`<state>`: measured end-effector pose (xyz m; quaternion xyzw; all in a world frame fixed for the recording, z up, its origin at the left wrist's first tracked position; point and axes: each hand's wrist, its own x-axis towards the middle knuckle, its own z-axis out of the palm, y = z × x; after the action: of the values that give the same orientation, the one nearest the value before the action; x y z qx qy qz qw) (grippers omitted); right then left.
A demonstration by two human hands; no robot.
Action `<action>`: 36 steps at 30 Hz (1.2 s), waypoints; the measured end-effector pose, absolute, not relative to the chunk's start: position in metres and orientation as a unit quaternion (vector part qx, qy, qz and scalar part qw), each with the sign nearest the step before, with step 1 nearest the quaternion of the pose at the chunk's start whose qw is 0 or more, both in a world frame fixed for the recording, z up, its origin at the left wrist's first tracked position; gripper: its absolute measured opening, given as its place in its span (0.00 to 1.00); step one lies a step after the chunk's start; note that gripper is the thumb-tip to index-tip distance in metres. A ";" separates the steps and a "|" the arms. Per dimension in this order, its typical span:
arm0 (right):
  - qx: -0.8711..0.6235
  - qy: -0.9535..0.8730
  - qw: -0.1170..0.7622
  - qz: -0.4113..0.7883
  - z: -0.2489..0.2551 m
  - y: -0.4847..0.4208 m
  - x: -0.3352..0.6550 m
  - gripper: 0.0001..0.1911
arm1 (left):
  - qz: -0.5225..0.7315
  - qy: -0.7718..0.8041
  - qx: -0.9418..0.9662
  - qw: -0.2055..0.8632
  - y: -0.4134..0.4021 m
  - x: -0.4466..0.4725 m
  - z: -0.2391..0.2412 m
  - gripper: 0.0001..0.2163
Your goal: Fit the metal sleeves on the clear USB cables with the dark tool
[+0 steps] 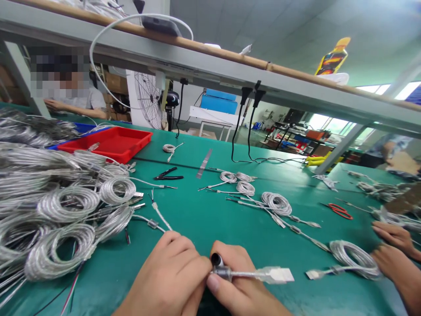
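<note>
My left hand (pixel 167 274) and my right hand (pixel 233 276) meet low in the middle of the green mat (pixel 210 228). My right hand pinches a small metal barrel connector (pixel 221 272) with a dark end, on a clear cable ending in a translucent USB plug (pixel 278 275). A clear cable with a small clip (pixel 152 224) runs into my left hand, and the fingers hide its end. A heap of coiled clear cables (pixel 62 215) lies to the left. Another person's two hands (pixel 393 250) rest at the right edge, near a cable coil (pixel 353 259).
Black-handled pliers (pixel 167 174), red-handled scissors (pixel 340 210), a steel ruler (pixel 204 163) and several coiled cables (pixel 259 193) lie on the mat. A red tray (pixel 105 142) stands at the back left. A grey shelf beam (pixel 210 66) spans overhead, and a seated person (pixel 75 101) works beyond it.
</note>
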<state>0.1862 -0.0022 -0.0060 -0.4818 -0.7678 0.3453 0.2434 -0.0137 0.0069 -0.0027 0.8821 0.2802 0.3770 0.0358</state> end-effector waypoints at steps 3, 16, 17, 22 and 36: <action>-0.477 -0.771 0.252 0.339 -0.008 -0.003 0.187 0.20 | 0.369 0.275 0.887 0.040 0.008 -0.014 -0.001 0.14; -0.484 -0.786 0.248 0.294 -0.003 -0.002 0.184 0.25 | 0.370 0.281 0.883 0.058 0.006 -0.014 -0.004 0.13; -0.485 -0.786 0.251 0.290 -0.003 -0.002 0.184 0.25 | 0.370 0.283 0.883 0.062 0.007 -0.014 -0.004 0.13; -0.490 -0.790 0.275 0.244 -0.012 -0.001 0.187 0.31 | 0.375 0.289 0.878 0.070 0.007 -0.015 -0.003 0.13; -0.502 -0.783 0.288 0.227 -0.011 -0.002 0.185 0.20 | 0.382 0.288 0.877 0.052 0.010 -0.011 -0.007 0.14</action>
<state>0.1848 -0.0019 -0.0105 -0.5022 -0.7834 0.2266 0.2877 -0.0113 0.0104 -0.0068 0.8769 0.2875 0.3816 0.0523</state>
